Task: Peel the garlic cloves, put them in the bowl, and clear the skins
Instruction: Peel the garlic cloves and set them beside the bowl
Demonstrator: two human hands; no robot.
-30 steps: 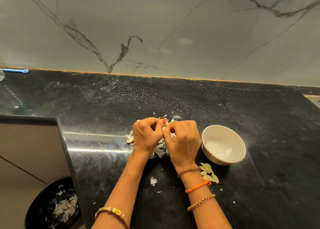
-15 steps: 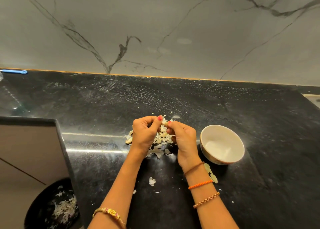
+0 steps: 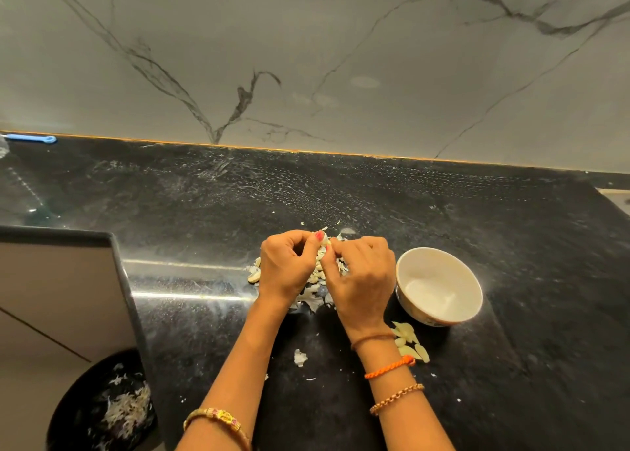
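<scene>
My left hand [image 3: 288, 268] and my right hand [image 3: 363, 276] meet above a heap of garlic cloves and papery skins [image 3: 318, 280] on the black counter. Both pinch one small garlic clove [image 3: 326, 240] between fingertips and thumbs. A white bowl [image 3: 439, 290] stands just right of my right hand and looks empty. Several peeled cloves [image 3: 409, 343] lie on the counter in front of the bowl, beside my right wrist. A loose skin flake [image 3: 300, 357] lies between my forearms.
A black bin [image 3: 102, 406] holding garlic skins sits below the counter edge at the lower left, beside a grey cabinet panel [image 3: 58, 290]. A blue tool [image 3: 32, 138] lies at the back left by the marble wall.
My hands drew slightly apart half a second ago and have come back together on the clove. The right hand has shifted a little right, uncovering the peeled cloves.
</scene>
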